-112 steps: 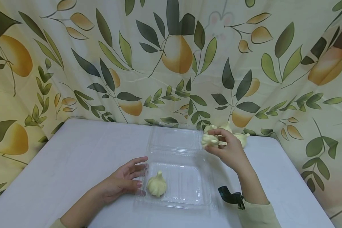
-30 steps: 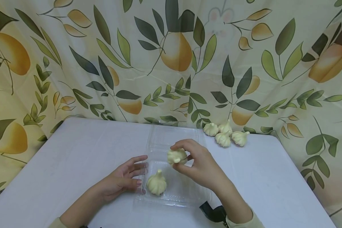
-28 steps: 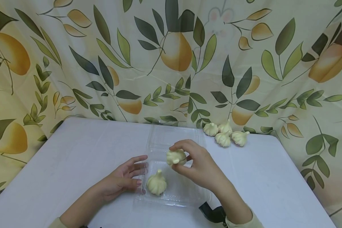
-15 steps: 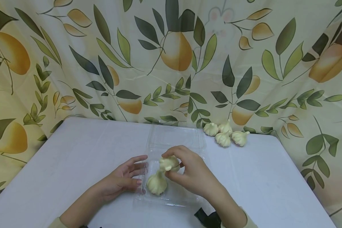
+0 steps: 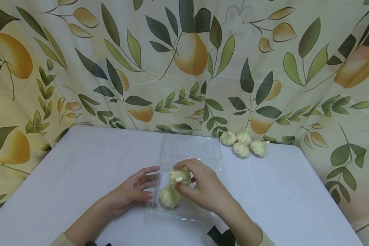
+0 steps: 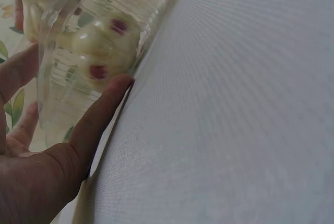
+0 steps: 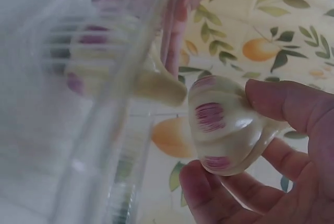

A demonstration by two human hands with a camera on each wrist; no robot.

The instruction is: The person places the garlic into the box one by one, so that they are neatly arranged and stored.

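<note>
Your right hand [image 5: 203, 187] is pinching a cream, ribbed garlic bulb with purple streaks [image 5: 176, 175] between thumb and fingers, holding it over the left part of a clear, rectangular plastic container [image 5: 196, 211]. A second cream garlic bulb with a stubby neck [image 5: 169, 197] is sitting inside near the left wall, its neck pointing toward the held bulb; whether the two are touching is not clear. Your left hand [image 5: 133, 193] is spreading thumb and fingers apart along that wall, touching it without clamping. The transparent lid [image 5: 190, 147] is lying back on the white-covered worktop [image 5: 110, 153], and four more cream bulbs [image 5: 241, 149] are clustering at the far edge.

Points of risk: if you are lowering straight down, the held bulb could be catching the second bulb's neck and rolling it over. A rounded base could be tipping once your pinch loosens. The thin plastic is probably weighing little, so with your left hand only resting there, a knock from the black wrist mount [image 5: 222, 237] could be shifting it.
</note>
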